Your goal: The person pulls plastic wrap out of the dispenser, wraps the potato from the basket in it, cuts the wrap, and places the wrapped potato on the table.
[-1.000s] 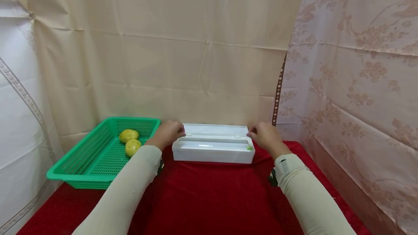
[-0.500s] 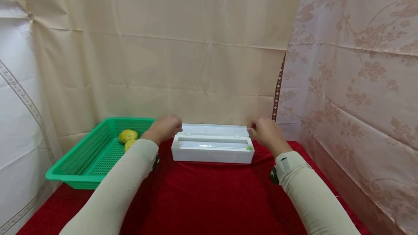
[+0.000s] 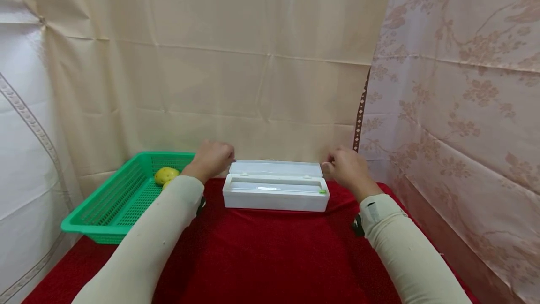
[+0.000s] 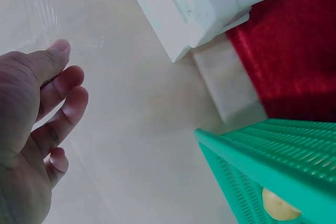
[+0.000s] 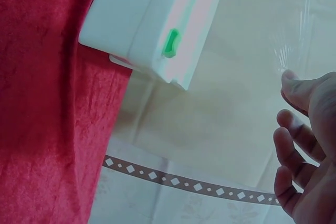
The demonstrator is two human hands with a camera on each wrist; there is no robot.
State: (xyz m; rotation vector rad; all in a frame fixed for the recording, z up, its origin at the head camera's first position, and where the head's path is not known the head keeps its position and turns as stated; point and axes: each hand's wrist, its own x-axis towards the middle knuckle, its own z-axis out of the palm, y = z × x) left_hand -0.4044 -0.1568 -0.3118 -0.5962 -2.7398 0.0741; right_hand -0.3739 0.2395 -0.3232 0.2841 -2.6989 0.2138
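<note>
A white cling film dispenser (image 3: 274,201) stands on the red cloth, its lid (image 3: 276,168) tipped back. A green slider cutter (image 5: 171,43) sits near its right end. My left hand (image 3: 211,158) is raised beside the lid's left end. In the left wrist view, its thumb and forefinger pinch gathered, clear cling film (image 4: 48,17). My right hand (image 3: 347,168), off the lid's right end, pinches the film's other corner, where creases fan out from the thumb in the right wrist view. Between the hands the film is barely visible in the head view.
To the left, a green plastic basket (image 3: 90,234) holds yellow, speckled mango-like fruits (image 3: 165,175), partly hidden by my left arm. Red cloth (image 3: 270,257) covers the table in front of the dispenser. A beige curtain (image 3: 253,83) hangs close behind it.
Both hands have risen a little from beside the dispenser. My left hand has also shifted left, and its sleeve now covers more of the nearer fruit.
</note>
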